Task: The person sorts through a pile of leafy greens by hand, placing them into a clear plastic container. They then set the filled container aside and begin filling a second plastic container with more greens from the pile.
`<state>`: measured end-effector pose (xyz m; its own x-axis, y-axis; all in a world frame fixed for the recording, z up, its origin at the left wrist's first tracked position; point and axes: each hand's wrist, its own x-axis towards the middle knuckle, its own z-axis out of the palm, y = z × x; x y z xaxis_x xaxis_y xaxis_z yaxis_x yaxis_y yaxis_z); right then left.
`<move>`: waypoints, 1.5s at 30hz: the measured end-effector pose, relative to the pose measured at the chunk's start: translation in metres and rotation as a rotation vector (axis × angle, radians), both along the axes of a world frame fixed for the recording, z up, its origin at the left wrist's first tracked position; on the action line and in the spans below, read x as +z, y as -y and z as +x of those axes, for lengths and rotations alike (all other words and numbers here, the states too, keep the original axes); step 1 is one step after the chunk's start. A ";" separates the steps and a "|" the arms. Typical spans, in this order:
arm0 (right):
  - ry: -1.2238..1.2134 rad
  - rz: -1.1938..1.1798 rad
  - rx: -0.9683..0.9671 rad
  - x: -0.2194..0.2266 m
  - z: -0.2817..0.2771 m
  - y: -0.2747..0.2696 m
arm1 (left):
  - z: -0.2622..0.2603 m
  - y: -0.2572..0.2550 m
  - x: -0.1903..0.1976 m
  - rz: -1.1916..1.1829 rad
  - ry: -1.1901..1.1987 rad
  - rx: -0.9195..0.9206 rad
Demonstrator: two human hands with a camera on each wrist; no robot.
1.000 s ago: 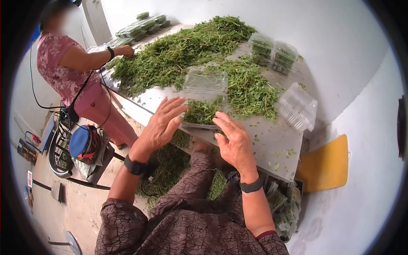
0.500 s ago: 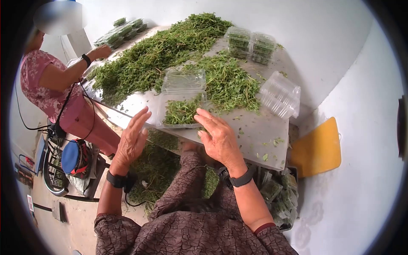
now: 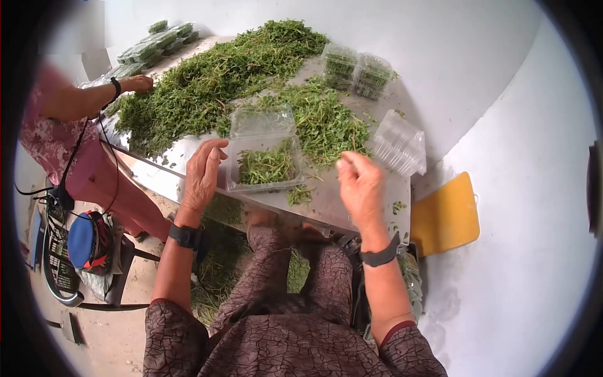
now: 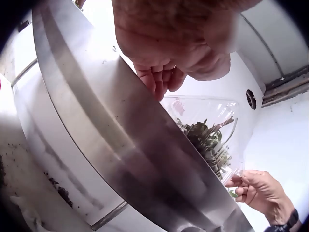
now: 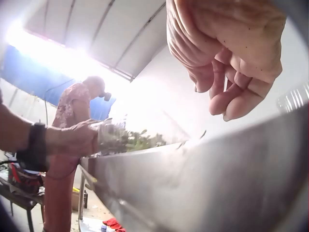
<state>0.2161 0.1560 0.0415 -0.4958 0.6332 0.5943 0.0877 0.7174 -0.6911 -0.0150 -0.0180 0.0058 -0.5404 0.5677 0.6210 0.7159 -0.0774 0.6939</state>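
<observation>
The clear hinged container lies lid-up on the table's near edge, with leafy greens in its base. Beside its left wall is my left hand, fingers slightly bent; contact with the wall is unclear. To the container's right hovers my right hand, fingers loosely curled, and nothing shows between the fingers in the right wrist view. A small clump of greens lies at the container's front right corner. In the left wrist view, the table edge partly hides the container.
Large heaps of greens cover the back and middle of the table. Filled boxes stand at the back, others at the far left. Empty nested containers lie at right. Another person's arm reaches in from the left.
My right hand has moved right, away from the container, and its fingers are more curled. My left hand has come nearer the container's left wall. The small clump at the front right corner now shows.
</observation>
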 end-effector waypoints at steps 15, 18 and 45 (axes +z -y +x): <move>0.654 0.471 -0.354 0.003 -0.035 -0.085 | -0.011 -0.015 -0.019 0.001 0.038 0.196; 0.652 0.406 -0.364 0.012 -0.034 -0.088 | -0.008 -0.016 -0.016 -0.005 0.009 0.208; 0.836 0.532 -0.057 0.006 -0.046 -0.077 | -0.006 -0.015 -0.012 -0.009 -0.026 0.221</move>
